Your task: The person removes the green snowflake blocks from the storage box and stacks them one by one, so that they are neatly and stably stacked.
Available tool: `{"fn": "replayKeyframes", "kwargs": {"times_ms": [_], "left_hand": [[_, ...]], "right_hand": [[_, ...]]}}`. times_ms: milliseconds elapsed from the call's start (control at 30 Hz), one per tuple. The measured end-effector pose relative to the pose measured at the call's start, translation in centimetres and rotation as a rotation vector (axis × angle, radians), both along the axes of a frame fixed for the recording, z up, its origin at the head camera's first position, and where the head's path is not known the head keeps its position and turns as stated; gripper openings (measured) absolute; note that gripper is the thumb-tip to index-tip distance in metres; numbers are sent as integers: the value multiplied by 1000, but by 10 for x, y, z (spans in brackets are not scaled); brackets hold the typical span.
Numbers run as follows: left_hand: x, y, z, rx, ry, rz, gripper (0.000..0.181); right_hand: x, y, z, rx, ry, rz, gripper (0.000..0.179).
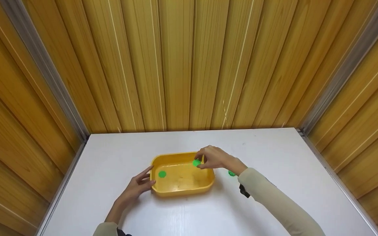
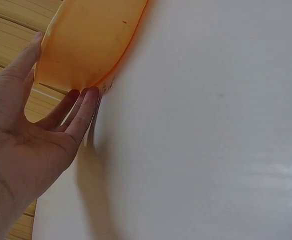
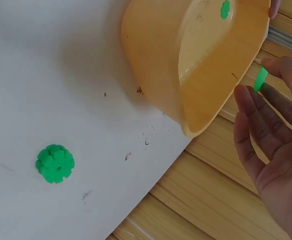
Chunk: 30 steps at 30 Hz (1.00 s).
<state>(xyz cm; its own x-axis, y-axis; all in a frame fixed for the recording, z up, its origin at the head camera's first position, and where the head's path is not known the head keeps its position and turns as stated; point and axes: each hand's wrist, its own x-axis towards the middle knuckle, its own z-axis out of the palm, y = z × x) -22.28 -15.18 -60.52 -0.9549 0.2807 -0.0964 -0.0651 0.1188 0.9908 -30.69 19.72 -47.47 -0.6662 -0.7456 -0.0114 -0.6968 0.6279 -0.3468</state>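
A yellow plastic basin [image 1: 183, 191] sits on the white table. On the left, my left hand [image 1: 137, 186] holds its end wall, with the thumb and a fingertip at the rim and other fingers against the outside in the left wrist view. My right hand [image 1: 213, 157] pinches a green notched plastic disc [image 3: 260, 79] between thumb and fingers, over the basin's far right corner. Inside the basin, toward its left end, lies another green disc [image 1: 162, 174]. A small stack of green notched discs [image 3: 55, 164] rests on the table right of the basin, partly hidden by my right wrist in the head view.
The white table [image 1: 110, 154] is walled at the back and sides by wood-patterned panels [image 1: 176, 65]. Grey metal posts [image 1: 49, 65] stand at the rear corners. Small dark marks [image 3: 127, 156] spot the tabletop between basin and stack.
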Motion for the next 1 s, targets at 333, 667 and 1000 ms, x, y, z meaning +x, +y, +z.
{"fn": "replayKeyframes", "kwargs": {"times_ms": [333,667,1000], "left_hand": [[-1,-3,-3,70,-18,-31,71],[-2,-4,-5,41,-8,-26,71],[-2,-4,-5,75,2,-52,74]], "right_hand": [[1,43,13,-87,-19,-65,29],[2,92,15,-52,-26,-184,28],[3,125,-9,-57,-48,-242,29]]}}
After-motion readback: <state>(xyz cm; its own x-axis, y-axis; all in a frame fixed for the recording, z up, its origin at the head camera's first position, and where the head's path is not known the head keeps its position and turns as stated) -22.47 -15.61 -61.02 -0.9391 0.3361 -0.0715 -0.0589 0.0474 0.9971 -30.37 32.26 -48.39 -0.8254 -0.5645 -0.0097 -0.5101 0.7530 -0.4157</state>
